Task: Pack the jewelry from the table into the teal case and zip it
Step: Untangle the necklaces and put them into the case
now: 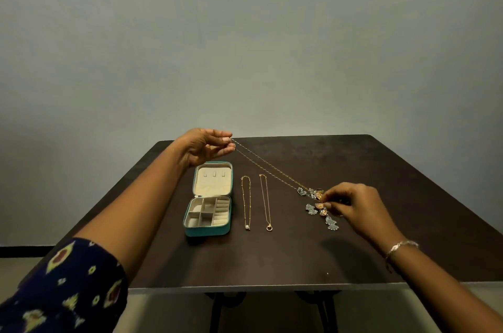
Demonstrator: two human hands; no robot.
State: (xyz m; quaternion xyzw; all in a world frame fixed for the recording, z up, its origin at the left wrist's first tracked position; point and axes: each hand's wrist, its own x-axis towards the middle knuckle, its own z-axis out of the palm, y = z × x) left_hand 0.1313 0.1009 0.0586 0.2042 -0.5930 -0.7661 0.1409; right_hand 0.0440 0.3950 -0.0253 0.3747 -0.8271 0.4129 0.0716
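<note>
Teal case is sitting open left of the desk centre, lid lying back toward the far edge, compartments showing nothing inside. Pearl necklace and ring-pendant necklace are lying just beside it on the right-edge side, apart from each other. Long chain is running taut from the left hand, whose grip is pinching it above the far-left corner, down to the earring pile toward the right edge. Right hand grip is pinching a gold piece there.
</note>
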